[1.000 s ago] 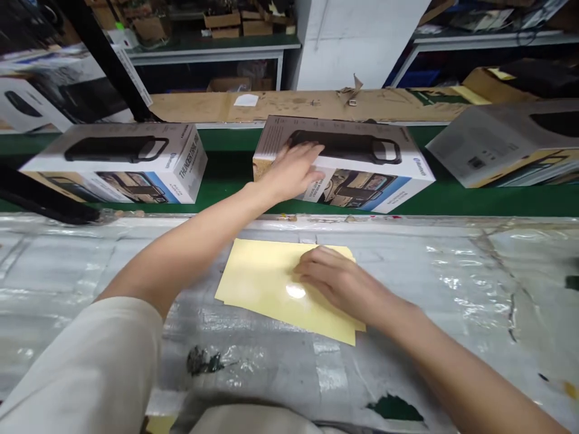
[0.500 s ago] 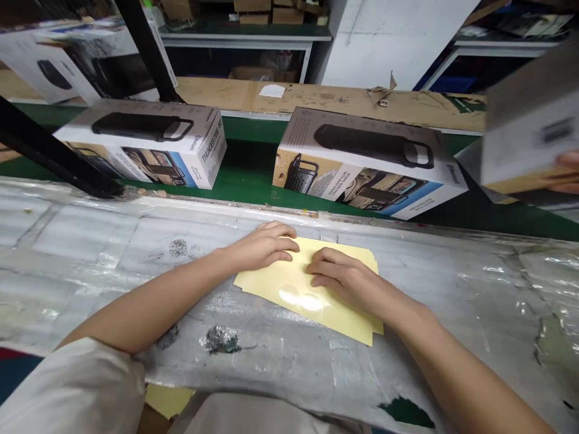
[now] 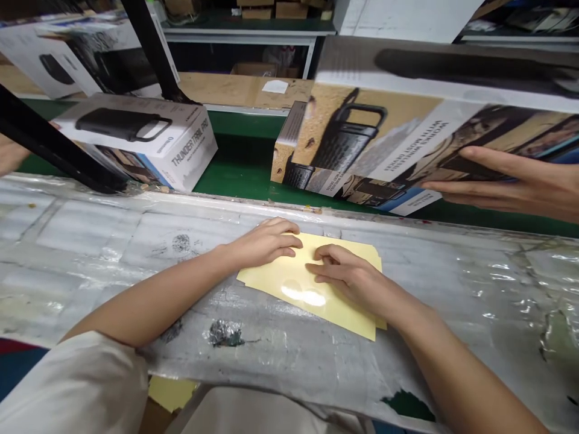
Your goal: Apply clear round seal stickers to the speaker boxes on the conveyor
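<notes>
1. Glossy pale-yellow rectangular sheets (image 3: 307,288), overlapping with edges slightly out of line, lie flat at the middle of the scene on the plastic-wrapped grey-white tabletop (image 3: 289,355).
2. Left hand (image 3: 271,244): rests on the far left part of the sheets, palm down. Grip open, fingers loosely spread, nothing held.
3. Right hand (image 3: 350,274): over the right half of the sheets, fingers bent, a gap showing at the thumb side. Cannot tell whether the grip pinches a sheet edge.
4. Beyond the tabletop runs a flat green strip (image 3: 242,157). On it, left: a white carton printed with a black speaker and "THUNDER TRAIL PRO" (image 3: 136,126).
5. Far right: a co-worker's hand (image 3: 525,181) lies against the near face of a large-looking white-and-tan speaker carton (image 3: 407,129). This carton hides most of a similar printed carton (image 3: 284,147) on the green strip.
6. Left edge of scene: part of another hand (image 3: 11,154), near the left carton; contact unclear.
7. A black post (image 3: 151,51) stands at the far left, behind the left carton.
</notes>
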`<control>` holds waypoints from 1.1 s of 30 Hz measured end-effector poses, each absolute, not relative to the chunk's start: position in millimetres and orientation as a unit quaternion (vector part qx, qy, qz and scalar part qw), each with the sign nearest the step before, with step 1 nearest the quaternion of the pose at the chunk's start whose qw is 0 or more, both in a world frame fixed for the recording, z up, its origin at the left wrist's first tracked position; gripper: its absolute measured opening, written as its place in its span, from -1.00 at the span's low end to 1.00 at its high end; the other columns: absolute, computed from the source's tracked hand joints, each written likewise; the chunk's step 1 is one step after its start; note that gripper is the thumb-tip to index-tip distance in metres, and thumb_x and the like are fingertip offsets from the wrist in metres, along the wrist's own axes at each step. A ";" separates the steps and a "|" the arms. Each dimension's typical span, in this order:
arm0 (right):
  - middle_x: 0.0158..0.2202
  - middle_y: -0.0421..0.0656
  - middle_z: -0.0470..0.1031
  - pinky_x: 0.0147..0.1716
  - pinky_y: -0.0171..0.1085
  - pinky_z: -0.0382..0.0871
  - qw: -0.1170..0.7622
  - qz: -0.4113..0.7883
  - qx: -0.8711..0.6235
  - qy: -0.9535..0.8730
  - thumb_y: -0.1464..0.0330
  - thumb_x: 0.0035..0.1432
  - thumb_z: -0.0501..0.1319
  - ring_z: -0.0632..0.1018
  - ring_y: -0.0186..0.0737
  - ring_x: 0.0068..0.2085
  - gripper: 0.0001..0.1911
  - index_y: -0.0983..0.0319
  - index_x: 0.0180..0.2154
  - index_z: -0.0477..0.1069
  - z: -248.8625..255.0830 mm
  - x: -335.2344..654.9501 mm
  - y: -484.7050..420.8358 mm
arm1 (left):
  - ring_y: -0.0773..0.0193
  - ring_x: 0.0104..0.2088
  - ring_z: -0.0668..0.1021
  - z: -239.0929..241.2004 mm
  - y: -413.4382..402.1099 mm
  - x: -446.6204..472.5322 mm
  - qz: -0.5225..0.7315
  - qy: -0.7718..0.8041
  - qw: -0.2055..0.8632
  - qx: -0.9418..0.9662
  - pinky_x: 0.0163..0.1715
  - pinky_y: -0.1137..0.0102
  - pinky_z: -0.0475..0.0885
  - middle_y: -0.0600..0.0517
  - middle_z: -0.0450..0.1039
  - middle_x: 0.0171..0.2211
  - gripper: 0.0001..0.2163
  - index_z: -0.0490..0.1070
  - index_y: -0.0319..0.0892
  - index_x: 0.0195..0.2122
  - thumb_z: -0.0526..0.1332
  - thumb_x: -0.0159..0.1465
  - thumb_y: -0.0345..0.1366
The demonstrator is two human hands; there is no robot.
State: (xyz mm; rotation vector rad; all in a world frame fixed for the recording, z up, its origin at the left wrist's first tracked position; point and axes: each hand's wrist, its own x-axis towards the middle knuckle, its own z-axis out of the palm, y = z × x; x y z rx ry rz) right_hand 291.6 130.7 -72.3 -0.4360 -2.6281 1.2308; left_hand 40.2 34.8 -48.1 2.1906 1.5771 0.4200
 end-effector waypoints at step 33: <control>-0.37 -0.21 0.47 -0.39 -0.28 0.38 0.248 0.654 -0.248 -0.670 0.20 0.20 0.42 0.45 -0.27 -0.37 -0.74 0.01 -0.06 0.62 -18.9 271.2 111.5 | 0.03 0.16 0.45 -59.1 38.2 42.3 0.146 0.519 0.134 0.832 0.14 0.16 0.32 -0.09 0.48 0.11 -0.81 0.58 -0.05 0.00 0.21 0.43 -0.29</control>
